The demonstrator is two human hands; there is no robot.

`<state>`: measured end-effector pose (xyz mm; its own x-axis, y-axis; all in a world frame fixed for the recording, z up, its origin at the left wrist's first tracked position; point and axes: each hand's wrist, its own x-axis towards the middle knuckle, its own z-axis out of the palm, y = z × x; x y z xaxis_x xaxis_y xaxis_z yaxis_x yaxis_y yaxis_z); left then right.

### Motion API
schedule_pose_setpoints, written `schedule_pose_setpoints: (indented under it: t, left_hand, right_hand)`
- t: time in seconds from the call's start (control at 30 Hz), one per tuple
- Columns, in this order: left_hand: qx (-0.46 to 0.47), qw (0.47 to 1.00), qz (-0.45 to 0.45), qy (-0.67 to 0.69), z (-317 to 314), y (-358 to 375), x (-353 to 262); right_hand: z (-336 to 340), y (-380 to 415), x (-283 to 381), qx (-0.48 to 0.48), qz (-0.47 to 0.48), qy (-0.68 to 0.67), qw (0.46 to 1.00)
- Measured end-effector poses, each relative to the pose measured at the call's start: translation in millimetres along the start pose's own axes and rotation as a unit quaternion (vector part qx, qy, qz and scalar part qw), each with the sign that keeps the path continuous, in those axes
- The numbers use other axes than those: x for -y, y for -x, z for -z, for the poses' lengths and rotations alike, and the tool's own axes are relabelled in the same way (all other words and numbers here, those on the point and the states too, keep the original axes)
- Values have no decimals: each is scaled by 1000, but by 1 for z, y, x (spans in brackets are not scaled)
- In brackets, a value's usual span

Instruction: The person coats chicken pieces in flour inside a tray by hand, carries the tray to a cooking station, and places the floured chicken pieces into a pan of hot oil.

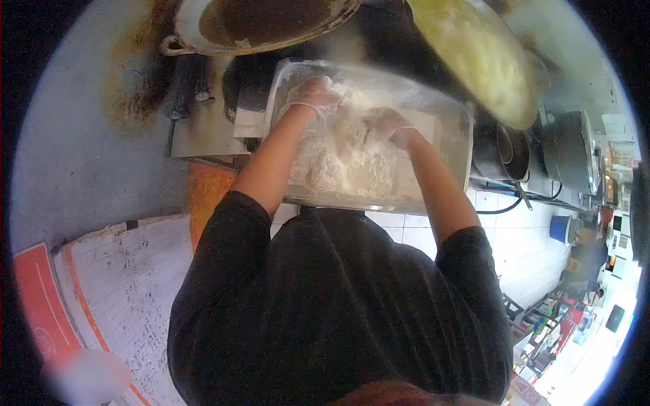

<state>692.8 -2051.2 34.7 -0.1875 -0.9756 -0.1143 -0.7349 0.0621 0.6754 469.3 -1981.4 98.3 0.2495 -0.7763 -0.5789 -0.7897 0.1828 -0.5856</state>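
A rectangular metal tray (457,152) holds a heap of pale flour-like powder (332,169), with lumpy, coated pieces in it. My left hand (315,95), in a thin clear glove, is in the powder near the tray's far left corner. Right of the tray's middle, my right hand (389,125) wears a similar glove and reaches into the same powder. Motion blur and powder hide the fingers of both hands, so I cannot make out what is in them.
Beyond the tray stands a wide pan (203,34) of dark liquid. At the far right is another large pan (481,61) with yellowish, bubbling contents. Metal pots (569,152) line the right side. A paper-covered board (128,284) stands at left, and a blue bucket (560,229) at right.
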Motion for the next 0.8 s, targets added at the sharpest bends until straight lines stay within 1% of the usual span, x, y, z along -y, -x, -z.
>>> schedule_pose_setpoints:
  t: [0.07,0.1,0.17,0.2,0.23,0.27,0.3,0.33,0.37,0.4,0.47,0.5,0.53,0.57,0.6,0.67,0.7,0.73,0.77,0.8]
  left_hand:
    - [2,998,15,-58,4,3,-10]
    - [1,998,15,-56,9,6,-12]
    - [34,999,-11,24,18,11,-14]
    - [32,999,-10,26,18,10,-14]
    - [44,999,-6,5,18,7,-14]
    - [57,998,-4,-16,15,3,-11]
    - [56,998,-6,-16,11,0,-7]
    - [26,999,-16,-12,6,-1,-4]
    - [-4,1000,-27,-7,-2,-4,2]
    - [-3,1000,-29,-7,-8,-8,7]
    - [7,997,-75,16,-18,-16,13]
    - [9,997,-78,14,-9,-9,1]
    - [3,999,-47,-9,11,7,-22]
    - [-3,999,-16,-32,25,21,-42]
    - [-1,999,-20,-34,27,29,-58]
    - [-4,1000,8,-3,16,38,-91]
    - [28,996,-9,83,5,38,-97]
    - [27,996,-13,79,1,35,-98]
    - [33,999,-4,21,4,37,-104]
    - [39,999,6,-37,8,40,-109]
  right_hand:
    - [9,-7,-19,-73,32,83,993]
    - [11,-6,-27,-72,31,85,993]
    - [13,-4,-41,-56,99,89,990]
    - [11,-10,-56,-55,100,91,989]
    - [6,-20,-77,-53,89,10,995]
    - [4,-20,-79,-52,76,-72,993]
    - [3,-17,-82,-54,77,-72,993]
    - [1,-10,-88,-53,68,-295,951]
    - [1,-4,-87,-49,56,-503,861]
    - [0,-6,-93,-51,57,-504,860]
    - [-6,-9,-103,-136,20,-472,871]
    - [-3,-1,-96,-139,20,-474,869]
    - [2,15,-76,-230,-1,-222,948]
    - [1,18,-64,-268,-8,-89,959]
    - [1,21,-53,-306,-26,45,951]
    - [-9,14,-37,-362,-46,101,926]
    - [-10,17,-22,-366,-47,98,924]
    - [-8,20,-7,-323,-40,78,942]
    - [-6,21,0,-279,-31,58,958]
    - [-7,17,-8,-282,-31,56,957]
